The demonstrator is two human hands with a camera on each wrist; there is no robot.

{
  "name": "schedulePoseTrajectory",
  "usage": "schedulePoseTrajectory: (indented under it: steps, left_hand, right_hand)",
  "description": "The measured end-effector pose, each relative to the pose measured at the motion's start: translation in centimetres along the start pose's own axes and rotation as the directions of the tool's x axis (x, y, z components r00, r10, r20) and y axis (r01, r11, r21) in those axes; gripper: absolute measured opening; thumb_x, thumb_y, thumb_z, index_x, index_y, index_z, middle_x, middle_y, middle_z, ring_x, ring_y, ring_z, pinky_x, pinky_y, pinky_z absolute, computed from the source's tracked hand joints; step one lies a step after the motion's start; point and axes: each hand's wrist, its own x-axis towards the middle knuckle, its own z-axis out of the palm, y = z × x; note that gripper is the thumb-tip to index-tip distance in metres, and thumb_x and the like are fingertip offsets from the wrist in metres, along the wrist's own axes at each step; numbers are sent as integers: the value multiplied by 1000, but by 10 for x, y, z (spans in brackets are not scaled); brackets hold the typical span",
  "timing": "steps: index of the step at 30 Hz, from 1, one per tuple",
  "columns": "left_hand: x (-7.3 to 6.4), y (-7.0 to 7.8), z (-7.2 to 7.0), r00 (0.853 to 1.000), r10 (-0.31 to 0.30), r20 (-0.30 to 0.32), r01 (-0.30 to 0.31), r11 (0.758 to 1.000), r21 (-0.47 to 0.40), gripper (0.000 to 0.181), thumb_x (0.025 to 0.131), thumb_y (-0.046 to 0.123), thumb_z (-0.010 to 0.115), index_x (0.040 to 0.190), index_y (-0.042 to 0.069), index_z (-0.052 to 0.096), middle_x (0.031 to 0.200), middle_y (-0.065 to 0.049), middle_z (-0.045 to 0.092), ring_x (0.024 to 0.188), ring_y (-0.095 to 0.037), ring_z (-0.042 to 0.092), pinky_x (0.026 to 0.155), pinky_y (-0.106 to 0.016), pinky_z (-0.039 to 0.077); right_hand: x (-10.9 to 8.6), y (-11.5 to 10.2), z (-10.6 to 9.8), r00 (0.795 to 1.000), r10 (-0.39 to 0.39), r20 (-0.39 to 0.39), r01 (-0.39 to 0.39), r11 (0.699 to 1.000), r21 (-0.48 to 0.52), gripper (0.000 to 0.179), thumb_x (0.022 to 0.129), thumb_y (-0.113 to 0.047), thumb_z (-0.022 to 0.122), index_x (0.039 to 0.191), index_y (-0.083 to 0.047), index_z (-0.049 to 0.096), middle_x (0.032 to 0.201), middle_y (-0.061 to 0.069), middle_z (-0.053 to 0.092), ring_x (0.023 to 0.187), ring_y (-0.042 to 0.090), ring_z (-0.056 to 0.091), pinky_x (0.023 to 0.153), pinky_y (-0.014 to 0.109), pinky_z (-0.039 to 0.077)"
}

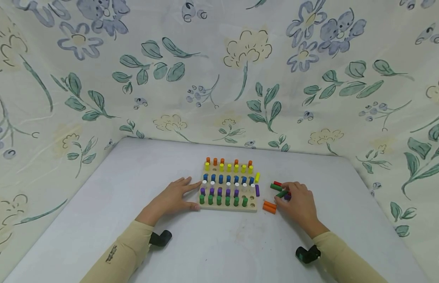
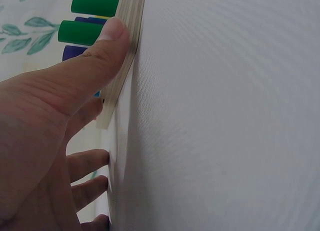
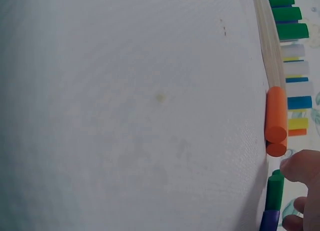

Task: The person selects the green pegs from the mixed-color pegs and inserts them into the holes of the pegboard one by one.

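Note:
A wooden pegboard (image 1: 228,208) stands on the table, with rows of orange, yellow, blue, white, purple and green pegs upright in it. My left hand (image 1: 175,195) touches its left side, thumb and index finger extended; the left wrist view shows the thumb (image 2: 107,43) against the board's edge. Right of the board, my right hand (image 1: 299,200) hovers over loose pegs. A green peg (image 1: 281,193) lies between its thumb and fingers, which stay apart in the right wrist view. Beneath the hand, a purple peg (image 3: 270,221) is partly hidden.
Two orange pegs (image 1: 269,207) lie side by side near the board's right corner. A yellow peg (image 1: 257,177) and a purple peg (image 1: 257,190) lie along its right edge. Another green peg (image 1: 276,187) and a red peg (image 1: 277,183) are beyond. Floral cloth (image 1: 219,78) hangs behind the table.

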Motion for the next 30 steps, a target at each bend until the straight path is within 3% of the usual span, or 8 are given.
schedulePoseTrajectory:
  steps: [7, 15, 30]
  left_hand:
    - [0, 1, -1, 1000, 3, 0, -3, 1000, -4, 87, 82, 56, 79, 156, 22, 45, 163, -22, 29, 151, -48, 20, 118, -68, 23]
    - [0, -1, -1, 1000, 14, 2, -14, 1000, 1, 88, 83, 57, 77, 156, 21, 44, 163, -23, 29, 151, -48, 19, 118, -67, 23]
    - [-1, -1, 0, 1000, 6, 3, -6, 1000, -11, 89, 82, 59, 77, 156, 23, 44, 164, -22, 28, 151, -48, 18, 117, -69, 22]
  right_hand:
    - [0, 1, 0, 999, 36, 32, -35, 999, -18, 48, 88, -32, 77, 122, -2, 65, 118, 19, 65, 107, 37, 55, 89, 54, 50]
    - [1, 3, 3, 998, 36, 48, -35, 999, -16, 46, 88, -28, 76, 125, -3, 65, 113, 16, 66, 102, 34, 55, 87, 52, 49]
    - [1, -3, 8, 997, 2, 81, -11, 994, 107, 49, 90, -31, 71, 131, -6, 63, 96, 4, 63, 90, 24, 52, 80, 42, 45]
